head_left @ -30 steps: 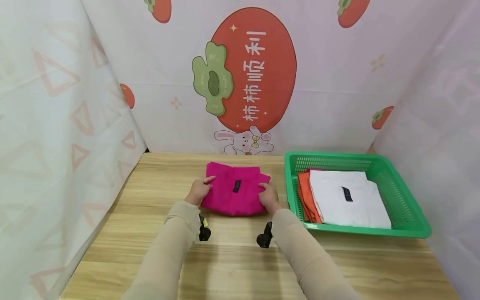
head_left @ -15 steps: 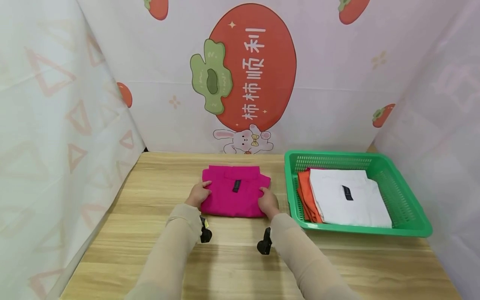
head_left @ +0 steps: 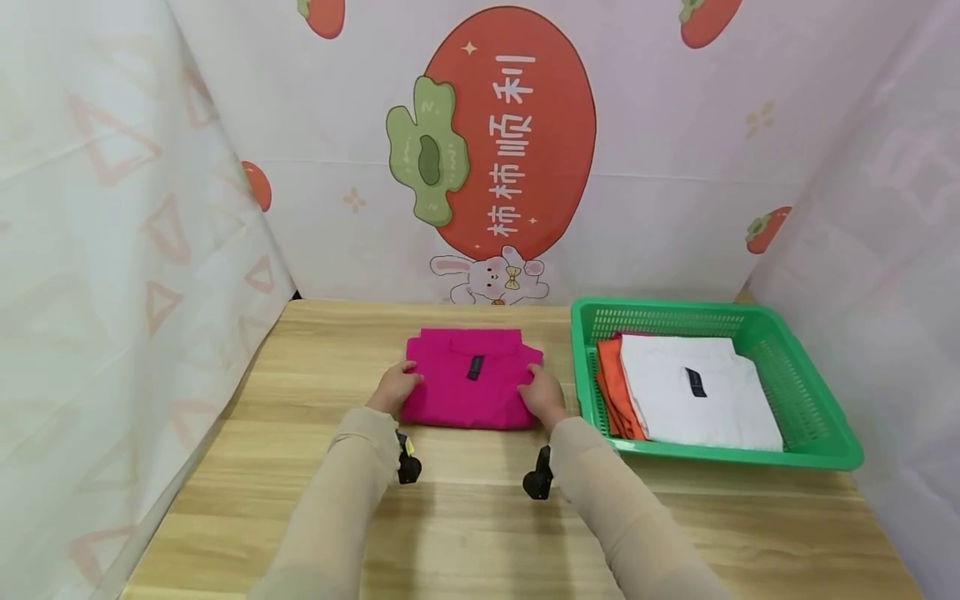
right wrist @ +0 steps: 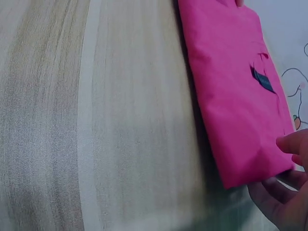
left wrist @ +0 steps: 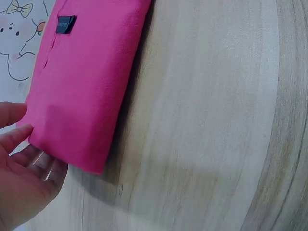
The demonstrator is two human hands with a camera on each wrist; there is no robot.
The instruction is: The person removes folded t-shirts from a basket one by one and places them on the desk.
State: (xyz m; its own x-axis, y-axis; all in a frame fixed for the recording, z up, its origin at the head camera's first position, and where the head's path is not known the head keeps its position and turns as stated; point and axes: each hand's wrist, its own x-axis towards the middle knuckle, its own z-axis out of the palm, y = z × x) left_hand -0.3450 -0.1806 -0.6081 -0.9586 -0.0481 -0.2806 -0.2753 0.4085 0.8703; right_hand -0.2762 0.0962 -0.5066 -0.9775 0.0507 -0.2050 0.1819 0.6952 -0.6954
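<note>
Head view: folded pink shirt sits mid-surface, out in front of the person, long axis running left to right straight from hand to hand, neck edge toward the backdrop, thick fold toward the person. Left hand on its left end, right hand on its right end; both touching, so neither is nearer. Green basket just beside the right hand, same surface, white shirt laid over an orange one inside, bare basket floor along its right side. Bare wood on the near side and to the left; backdrop close behind. Left wrist view: left hand partly closed on the end of the pink shirt, thumb side above, other fingers curled under the edge; black label faces up. Right wrist view: right hand mirrors that, fingers under the edge, thumb over the top; hand is cut off by the frame, so how firmly it pinches is hard to tell.
</note>
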